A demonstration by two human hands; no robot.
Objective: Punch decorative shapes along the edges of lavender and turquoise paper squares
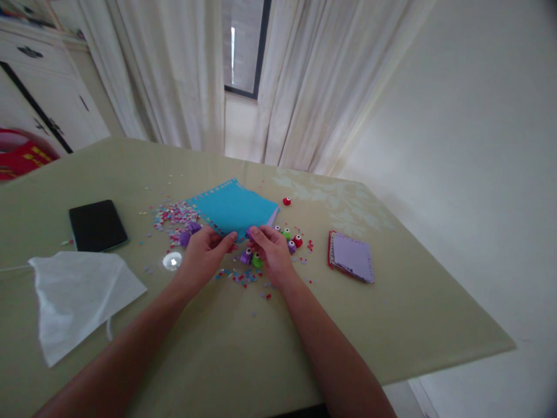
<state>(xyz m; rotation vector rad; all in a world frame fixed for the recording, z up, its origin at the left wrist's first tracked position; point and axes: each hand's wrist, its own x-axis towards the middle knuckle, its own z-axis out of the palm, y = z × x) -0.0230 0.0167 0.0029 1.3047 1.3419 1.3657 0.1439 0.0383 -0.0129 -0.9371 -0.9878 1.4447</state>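
A blue sheet of paper (237, 208) with small cut-outs along its edges lies in the middle of the table, a lilac sheet showing beneath its right corner. My left hand (204, 252) pinches at the near edge of the blue sheet. Closed around a small purple paper punch (249, 233), my right hand (272, 252) is at the same edge. Just below it sit a purple punch (246, 255) and a green punch (256, 260), both with googly eyes. More punches, including a red punch (297, 240), are by the right hand's knuckles. Behind my left hand is a purple object (190, 232), partly hidden.
Punched paper confetti (174, 213) is heaped at left and scattered near the hands. A shiny round disc (172, 261), a black tablet or phone (98, 225) and a white cloth mask (82, 296) lie left. A lilac-topped stack (351, 255) lies right; another red punch (286, 201) stands behind.
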